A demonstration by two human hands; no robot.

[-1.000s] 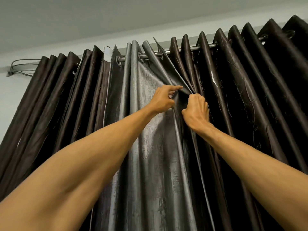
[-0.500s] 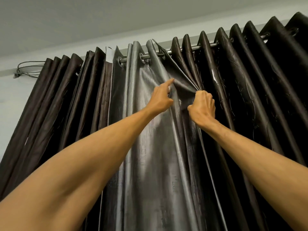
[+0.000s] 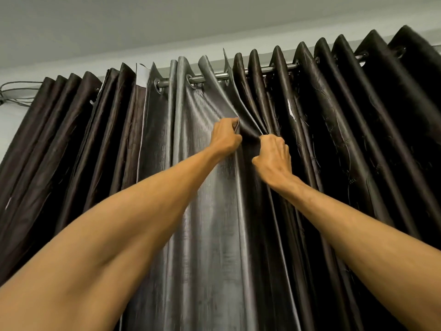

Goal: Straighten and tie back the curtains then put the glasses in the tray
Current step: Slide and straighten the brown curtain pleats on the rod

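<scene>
Metal rod (image 3: pixel 281 68): running level, catching a dull shine.
Pale wall (image 3: pixel 78 64): showing as a narrow strip just above the rod.
Grey ceiling (image 3: pixel 167 22): spreading above the rod.
Dark cable loops (image 3: pixel 18 91): hanging beyond the rod's left end.

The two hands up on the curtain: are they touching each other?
Apart. The head view shows a dark fold of curtain between the left hand and the right hand, each pinching the fabric.

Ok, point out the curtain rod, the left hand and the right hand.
curtain rod (image 3: pixel 284 67), head view, bare metal between folds.
left hand (image 3: pixel 225 138), head view, back of hand, gripping the curtain (image 3: pixel 214 223).
right hand (image 3: pixel 273 154), head view, back of hand.
</scene>
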